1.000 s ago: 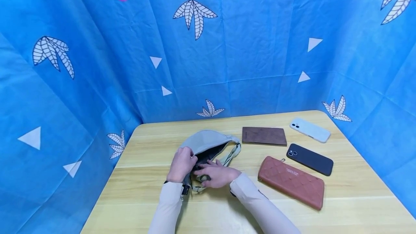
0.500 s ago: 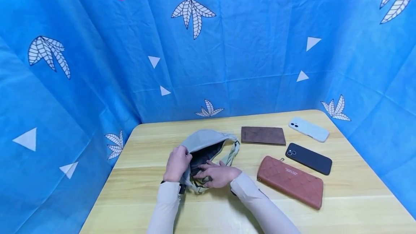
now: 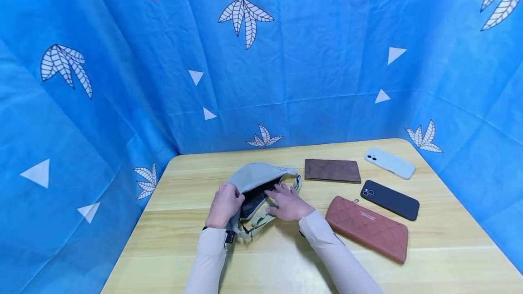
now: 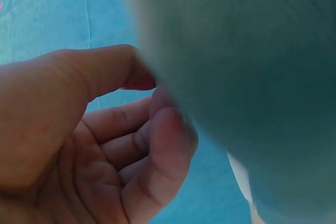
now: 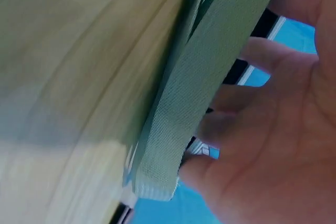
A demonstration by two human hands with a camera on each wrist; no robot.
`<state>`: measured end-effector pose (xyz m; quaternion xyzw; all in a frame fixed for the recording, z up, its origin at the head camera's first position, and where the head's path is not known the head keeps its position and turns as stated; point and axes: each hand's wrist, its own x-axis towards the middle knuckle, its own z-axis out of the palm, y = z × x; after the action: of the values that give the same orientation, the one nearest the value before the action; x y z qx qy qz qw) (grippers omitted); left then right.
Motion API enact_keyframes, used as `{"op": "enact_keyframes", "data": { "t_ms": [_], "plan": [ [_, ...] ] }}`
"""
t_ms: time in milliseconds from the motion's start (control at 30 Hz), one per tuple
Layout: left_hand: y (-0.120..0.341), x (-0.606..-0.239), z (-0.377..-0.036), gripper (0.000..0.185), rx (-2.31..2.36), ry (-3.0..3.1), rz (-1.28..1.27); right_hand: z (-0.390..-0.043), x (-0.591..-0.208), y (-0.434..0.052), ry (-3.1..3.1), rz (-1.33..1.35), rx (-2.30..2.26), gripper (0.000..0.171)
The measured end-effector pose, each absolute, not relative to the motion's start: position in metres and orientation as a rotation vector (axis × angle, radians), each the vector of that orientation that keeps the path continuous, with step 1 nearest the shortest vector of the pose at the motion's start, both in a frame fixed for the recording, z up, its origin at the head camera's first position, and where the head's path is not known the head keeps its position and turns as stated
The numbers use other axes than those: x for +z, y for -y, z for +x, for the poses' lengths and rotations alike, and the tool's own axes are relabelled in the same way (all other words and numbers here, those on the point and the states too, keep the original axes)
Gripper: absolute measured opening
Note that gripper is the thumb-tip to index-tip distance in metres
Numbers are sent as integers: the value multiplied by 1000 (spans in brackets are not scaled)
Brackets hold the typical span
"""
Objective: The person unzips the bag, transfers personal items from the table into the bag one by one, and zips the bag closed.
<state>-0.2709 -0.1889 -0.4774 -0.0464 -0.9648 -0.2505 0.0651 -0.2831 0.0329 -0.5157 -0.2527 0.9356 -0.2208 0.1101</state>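
Note:
A light grey-green waist bag (image 3: pixel 256 175) lies on the table, its zipped mouth gaping toward me with the dark lining (image 3: pixel 255 199) showing. My left hand (image 3: pixel 224 205) pinches the mouth's left edge. Up close in the left wrist view, thumb and fingertips meet at the blurred bag fabric (image 4: pixel 252 77). My right hand (image 3: pixel 290 204) has its fingers spread over the near right edge of the opening, fingertips partly inside. In the right wrist view a green webbing strap (image 5: pixel 194 87) crosses in front of the fingertips of the right hand (image 5: pixel 278 129).
Right of the bag lie a flat dark brown wallet (image 3: pixel 332 170), a white phone (image 3: pixel 390 163), a black phone (image 3: pixel 389 200) and a reddish-brown quilted long wallet (image 3: pixel 366 229). A blue patterned curtain (image 3: pixel 318 58) stands behind the wooden table (image 3: pixel 175 239).
My right hand has moved right and away from me, from the lower left end of the opening to its right part. My left hand still grips the edge; the mouth gapes wider.

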Motion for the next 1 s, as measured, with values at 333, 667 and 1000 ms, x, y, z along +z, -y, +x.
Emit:
{"op": "enact_keyframes", "data": {
  "t_ms": [333, 667, 1000],
  "plan": [
    [191, -475, -272, 48, -797, 2921, -153, -287, -521, -37, -2799, -708, -571, 55],
    [194, -479, -272, 49, -870, 2956, -185, -287, -520, -40, -2758, -695, -656, 62],
    [198, -483, -279, 46, -878, 2980, -235, -286, -493, -53, -2718, -806, -1046, 54]
  ]
}}
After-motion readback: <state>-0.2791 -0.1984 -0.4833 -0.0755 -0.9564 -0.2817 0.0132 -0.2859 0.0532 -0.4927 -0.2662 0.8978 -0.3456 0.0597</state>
